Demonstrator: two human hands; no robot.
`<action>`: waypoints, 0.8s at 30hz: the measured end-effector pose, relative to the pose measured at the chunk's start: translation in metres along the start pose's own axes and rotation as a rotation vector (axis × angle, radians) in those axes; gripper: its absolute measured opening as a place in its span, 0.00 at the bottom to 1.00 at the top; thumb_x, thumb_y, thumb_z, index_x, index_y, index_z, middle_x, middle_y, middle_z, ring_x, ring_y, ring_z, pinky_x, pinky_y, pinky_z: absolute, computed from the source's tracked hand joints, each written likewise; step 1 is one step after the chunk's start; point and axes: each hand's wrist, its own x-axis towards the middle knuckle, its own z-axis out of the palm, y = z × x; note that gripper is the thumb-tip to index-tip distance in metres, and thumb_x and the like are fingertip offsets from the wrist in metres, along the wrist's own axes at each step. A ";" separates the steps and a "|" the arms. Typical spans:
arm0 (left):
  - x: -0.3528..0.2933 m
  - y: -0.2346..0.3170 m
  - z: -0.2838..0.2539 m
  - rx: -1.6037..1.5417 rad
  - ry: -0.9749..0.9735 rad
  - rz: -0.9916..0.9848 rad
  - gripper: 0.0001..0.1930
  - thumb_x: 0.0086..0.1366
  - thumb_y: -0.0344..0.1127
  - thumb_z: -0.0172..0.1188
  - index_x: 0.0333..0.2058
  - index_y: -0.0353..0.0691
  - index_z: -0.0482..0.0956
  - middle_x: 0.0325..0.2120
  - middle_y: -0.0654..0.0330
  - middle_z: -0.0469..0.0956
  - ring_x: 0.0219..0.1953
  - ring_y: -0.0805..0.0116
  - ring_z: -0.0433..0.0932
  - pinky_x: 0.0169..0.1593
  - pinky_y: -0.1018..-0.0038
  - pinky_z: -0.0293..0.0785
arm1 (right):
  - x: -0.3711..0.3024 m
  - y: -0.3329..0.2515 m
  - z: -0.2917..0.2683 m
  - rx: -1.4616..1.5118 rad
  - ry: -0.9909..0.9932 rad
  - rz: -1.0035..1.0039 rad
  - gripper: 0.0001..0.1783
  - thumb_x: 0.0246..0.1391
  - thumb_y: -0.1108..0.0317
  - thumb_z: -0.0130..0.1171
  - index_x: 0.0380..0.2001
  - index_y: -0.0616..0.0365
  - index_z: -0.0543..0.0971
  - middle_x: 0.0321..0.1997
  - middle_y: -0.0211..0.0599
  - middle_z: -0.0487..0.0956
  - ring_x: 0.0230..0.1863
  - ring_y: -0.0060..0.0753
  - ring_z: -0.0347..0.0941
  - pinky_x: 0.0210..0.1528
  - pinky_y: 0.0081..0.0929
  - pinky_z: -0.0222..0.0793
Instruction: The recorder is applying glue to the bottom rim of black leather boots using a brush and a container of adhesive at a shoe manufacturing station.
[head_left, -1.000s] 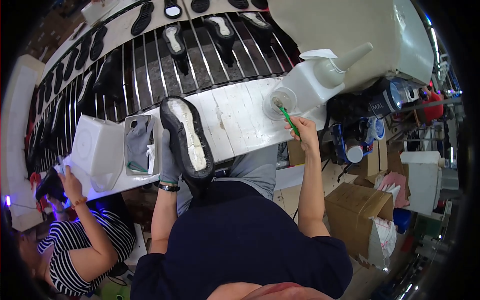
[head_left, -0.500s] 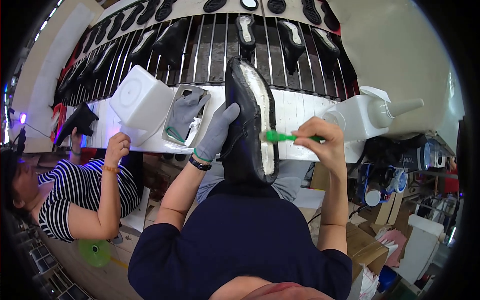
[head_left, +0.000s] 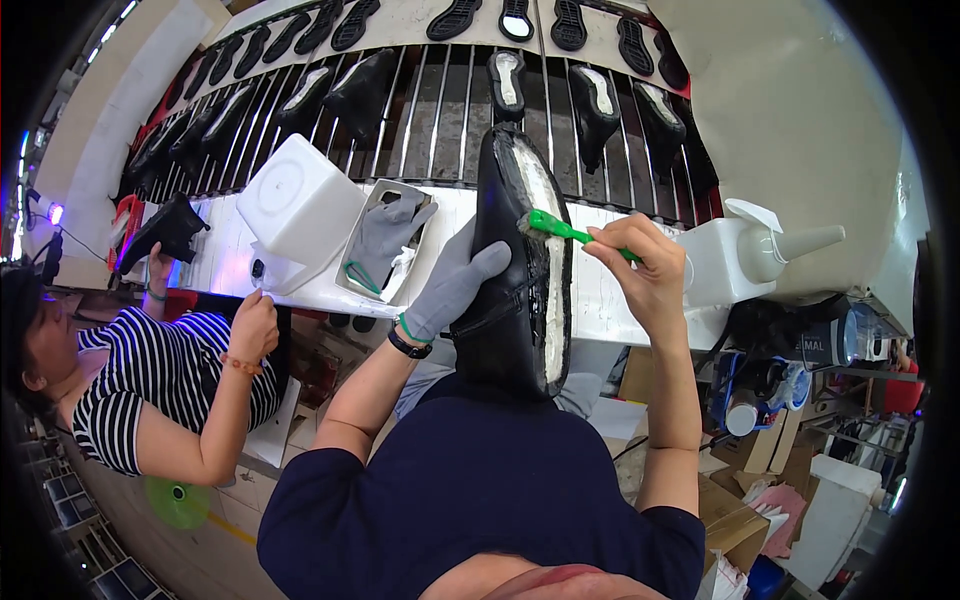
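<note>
A black leather boot (head_left: 496, 335) stands tilted in front of me, its underside turned to the right and showing a whitish strip down the middle with a dark wet-looking rim. My left hand (head_left: 450, 288), in a grey glove, is wrapped round its side with the thumb on the leather. Between the bare fingers of my right hand (head_left: 645, 262) is a small green-handled brush (head_left: 562, 229). Its bristles touch the boot's edge at the upper part, beside the whitish strip.
Behind the bench (head_left: 465, 205), a roller rack (head_left: 430, 125) carries several boots, with soles (head_left: 568, 25) beyond. Left stand a white plastic container (head_left: 297, 195) and a box (head_left: 345, 270) with grey gloves; right, a white spouted bottle (head_left: 715, 260). A co-worker at left holds a boot (head_left: 172, 235).
The brush has moved up along the boot's edge, toward the toe and left side. The whole view has shifted slightly. The co-worker's near hand is lower, with a small tool now showing.
</note>
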 end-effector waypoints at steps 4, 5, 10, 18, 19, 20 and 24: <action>-0.002 -0.001 0.001 0.069 -0.005 0.099 0.39 0.63 0.54 0.64 0.61 0.30 0.64 0.49 0.56 0.76 0.51 0.68 0.75 0.57 0.72 0.70 | 0.016 0.001 0.002 0.019 -0.005 -0.007 0.05 0.49 0.80 0.68 0.29 0.68 0.81 0.30 0.37 0.80 0.32 0.27 0.78 0.35 0.22 0.73; -0.002 -0.002 0.001 0.123 0.005 0.095 0.39 0.63 0.55 0.64 0.61 0.30 0.65 0.49 0.56 0.76 0.51 0.68 0.75 0.57 0.71 0.69 | 0.020 0.001 0.002 0.012 0.002 -0.008 0.05 0.49 0.81 0.68 0.29 0.69 0.81 0.30 0.37 0.80 0.33 0.26 0.78 0.36 0.22 0.73; 0.000 -0.008 -0.001 0.281 0.026 0.143 0.38 0.61 0.55 0.66 0.61 0.34 0.67 0.49 0.53 0.78 0.52 0.64 0.77 0.57 0.69 0.70 | 0.041 0.004 0.006 0.026 0.042 0.027 0.05 0.51 0.78 0.68 0.29 0.68 0.82 0.28 0.35 0.79 0.30 0.21 0.75 0.33 0.20 0.69; -0.001 -0.009 -0.007 0.430 0.022 0.128 0.40 0.58 0.53 0.68 0.63 0.35 0.66 0.49 0.53 0.80 0.51 0.64 0.79 0.57 0.69 0.71 | 0.073 0.020 -0.002 -0.060 0.043 0.116 0.07 0.49 0.68 0.71 0.30 0.60 0.86 0.23 0.31 0.77 0.21 0.19 0.63 0.24 0.23 0.56; 0.000 -0.009 -0.009 0.406 0.011 0.116 0.40 0.58 0.52 0.68 0.63 0.35 0.66 0.49 0.53 0.80 0.51 0.64 0.79 0.57 0.69 0.71 | 0.077 0.022 -0.005 0.009 -0.003 0.065 0.07 0.49 0.69 0.71 0.29 0.61 0.85 0.23 0.30 0.77 0.21 0.18 0.62 0.24 0.23 0.55; 0.001 -0.009 -0.010 0.383 -0.002 0.103 0.40 0.59 0.52 0.68 0.63 0.34 0.66 0.49 0.53 0.80 0.51 0.65 0.78 0.58 0.70 0.70 | 0.081 0.023 -0.008 0.068 -0.046 0.021 0.07 0.49 0.69 0.71 0.29 0.61 0.85 0.23 0.28 0.77 0.21 0.17 0.61 0.24 0.22 0.54; 0.003 -0.010 -0.013 0.227 -0.058 0.074 0.38 0.61 0.49 0.67 0.63 0.32 0.65 0.50 0.55 0.78 0.51 0.68 0.76 0.58 0.71 0.70 | 0.083 0.022 -0.023 0.111 -0.305 0.090 0.06 0.49 0.73 0.71 0.26 0.64 0.84 0.24 0.27 0.77 0.25 0.13 0.65 0.27 0.17 0.56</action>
